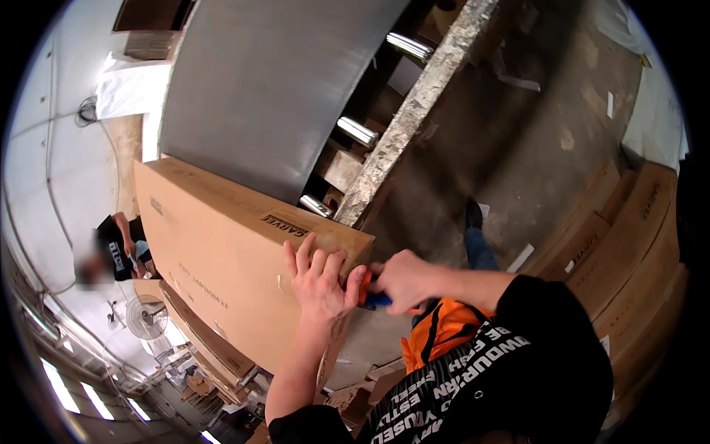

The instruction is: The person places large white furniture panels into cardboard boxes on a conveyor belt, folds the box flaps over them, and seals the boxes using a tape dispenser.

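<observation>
- Far out past the left hand, another person in a dark shirt stands by a pale wall, with a white fan lower down.
- The big cardboard box stands on edge — long, flat, brown, its near corner right under the hands.
- Left hand is spread flat on the box face by that corner, fingers wide, pressing and gripping nothing.
- Just right of it, touching at the thumb, the right hand is closed round a blue-and-orange tool — a cutter, I'd judge — held at the box's end edge.
- Progress: the box looks sealed, no flap lifted, no slit I can make out; the opening seems barely begun.
- Above the hands, a grey sheet and shiny rollers sit on a rough beam.
- Right of the hands: a stained concrete floor, with more brown cartons stacked beyond.
</observation>
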Available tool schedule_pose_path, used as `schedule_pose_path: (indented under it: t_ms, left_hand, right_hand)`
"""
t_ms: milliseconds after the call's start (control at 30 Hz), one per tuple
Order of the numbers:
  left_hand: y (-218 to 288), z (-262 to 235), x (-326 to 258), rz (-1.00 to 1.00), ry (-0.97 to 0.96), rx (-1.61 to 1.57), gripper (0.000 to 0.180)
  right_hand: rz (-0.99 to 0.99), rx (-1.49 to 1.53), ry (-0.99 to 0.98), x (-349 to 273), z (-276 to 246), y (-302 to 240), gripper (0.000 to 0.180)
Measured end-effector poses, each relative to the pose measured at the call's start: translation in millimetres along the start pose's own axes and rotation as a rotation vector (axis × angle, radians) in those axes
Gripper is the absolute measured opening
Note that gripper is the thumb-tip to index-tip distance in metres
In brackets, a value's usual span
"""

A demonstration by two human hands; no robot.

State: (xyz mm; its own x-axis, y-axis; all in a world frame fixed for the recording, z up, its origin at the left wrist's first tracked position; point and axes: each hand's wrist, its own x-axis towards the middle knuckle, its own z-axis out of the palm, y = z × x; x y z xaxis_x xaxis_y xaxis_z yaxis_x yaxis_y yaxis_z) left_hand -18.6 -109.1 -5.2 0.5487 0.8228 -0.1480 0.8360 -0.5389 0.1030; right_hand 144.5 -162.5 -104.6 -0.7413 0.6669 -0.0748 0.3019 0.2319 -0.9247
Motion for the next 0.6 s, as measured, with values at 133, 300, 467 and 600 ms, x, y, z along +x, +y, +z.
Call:
schedule_pose_path:
  t_ms: [133, 300, 467, 600]
  left_hand:
    - [-11, 14, -11, -0.037, 0.031, -0.003, 0.034]
    - [-26, 26, -17, -0.422, 0.166, -0.098, 0.096]
    - [-58, 23, -61, -0.352, 0.570, -1.224, 0.090]
    - [-134, 14, -197, -0.598, 0.622, -0.651, 0.095]
  right_hand:
    - [-0.145, -0.244, -0.333, 16, 55, -27, 0.052]
    - [-0.147, 0.334, 0.171, -47, 94, -29, 0.095]
    - [-0.164, 1.104, 0.716, -36, 104, -49, 0.083]
    - [-0.250, 1.011, 0.956, 34, 95, -71, 0.086]
